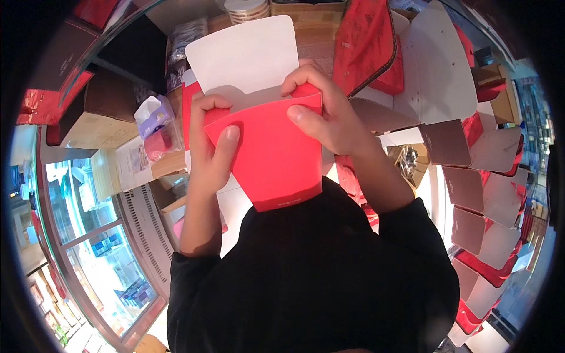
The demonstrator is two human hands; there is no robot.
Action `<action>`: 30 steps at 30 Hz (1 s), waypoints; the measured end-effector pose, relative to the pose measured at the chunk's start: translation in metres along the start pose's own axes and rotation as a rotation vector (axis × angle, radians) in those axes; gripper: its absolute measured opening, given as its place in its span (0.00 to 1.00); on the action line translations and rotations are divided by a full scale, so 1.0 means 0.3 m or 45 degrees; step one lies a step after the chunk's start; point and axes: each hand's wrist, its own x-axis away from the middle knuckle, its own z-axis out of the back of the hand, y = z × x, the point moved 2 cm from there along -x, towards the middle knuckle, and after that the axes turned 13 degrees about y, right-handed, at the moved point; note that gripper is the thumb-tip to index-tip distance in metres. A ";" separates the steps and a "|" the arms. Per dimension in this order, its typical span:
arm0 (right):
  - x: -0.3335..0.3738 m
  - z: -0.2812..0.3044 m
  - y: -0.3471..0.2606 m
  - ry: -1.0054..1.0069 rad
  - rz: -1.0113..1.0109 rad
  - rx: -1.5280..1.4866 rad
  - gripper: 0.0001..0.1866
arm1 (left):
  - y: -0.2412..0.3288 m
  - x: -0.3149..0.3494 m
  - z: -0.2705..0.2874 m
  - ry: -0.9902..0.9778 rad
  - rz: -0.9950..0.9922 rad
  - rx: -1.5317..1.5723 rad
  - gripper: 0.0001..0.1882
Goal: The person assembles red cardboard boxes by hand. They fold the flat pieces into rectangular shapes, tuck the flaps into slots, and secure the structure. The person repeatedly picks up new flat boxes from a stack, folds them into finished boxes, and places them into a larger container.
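A red cardboard box (273,153) with an open top is held up in front of my body. Its large white flap (244,56) stands raised at the far side. My left hand (210,141) grips the left top edge, thumb on the red front panel and fingers folded over the rim. On the right top corner, my right hand (329,115) is closed the same way, its thumb pressed to the front. The inside is mostly hidden behind the front panel, so I cannot tell whether anything is in it.
A wooden table (312,23) lies beyond the box. On the left are a purple tissue pack (152,116) and a brown carton (97,109). Ribbon rolls (244,7) stand at the back. More red boxes with raised flaps (444,144) line the right side.
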 end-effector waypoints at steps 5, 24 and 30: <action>0.005 0.005 -0.026 -0.054 -0.026 0.120 0.14 | 0.008 0.003 -0.008 0.004 -0.008 -0.031 0.17; 0.019 0.009 -0.037 -0.034 0.064 0.112 0.09 | 0.004 0.028 -0.016 0.083 -0.001 -0.036 0.19; 0.028 0.006 -0.022 0.043 0.096 0.132 0.11 | -0.019 0.041 -0.014 0.108 -0.028 -0.017 0.19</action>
